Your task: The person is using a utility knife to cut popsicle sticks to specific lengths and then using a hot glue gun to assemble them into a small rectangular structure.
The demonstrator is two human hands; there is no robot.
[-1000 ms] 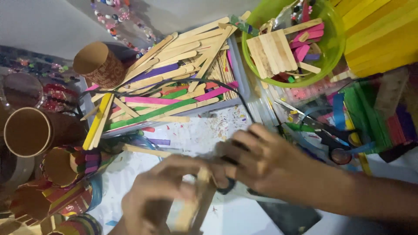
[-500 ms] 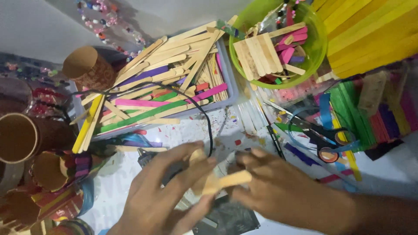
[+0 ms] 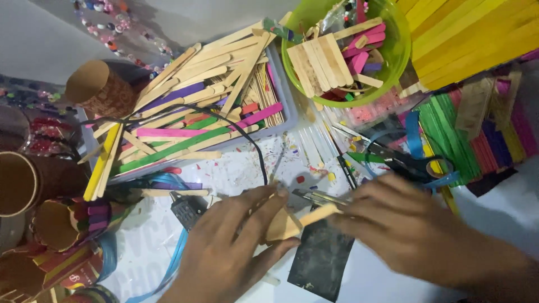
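Caught mid-assembly, by the look of it: left hand (image 3: 224,252) half closed, thumb and fingers cupping a small wedge of plain craft sticks (image 3: 281,225); right hand (image 3: 404,224) pinching the outer end of one pale stick (image 3: 319,213) and pressing it against that wedge. Both held low at the centre of the table, just above a dark flat slab (image 3: 320,259) and near a paint-flecked white sheet (image 3: 241,168). Probably a joining or aligning step, though too blurred at the fingertips to tell glued from merely held. Next move, judged from here: a steady pinch, edges kept flush, no twisting of thin, light wood likely to slip or snap. All around, flat round-ended sticks, smooth and matte: plain, pink, green and purple ones heaped crosswise in a grey tray (image 3: 287,109), with a thin black cord (image 3: 247,140) looping over them; more in a glossy green bowl (image 3: 401,53); yellow ones stacked at top right. Black-handled scissors (image 3: 412,164) just beyond the right hand; a brown cardboard tube (image 3: 95,87) well off to the left.
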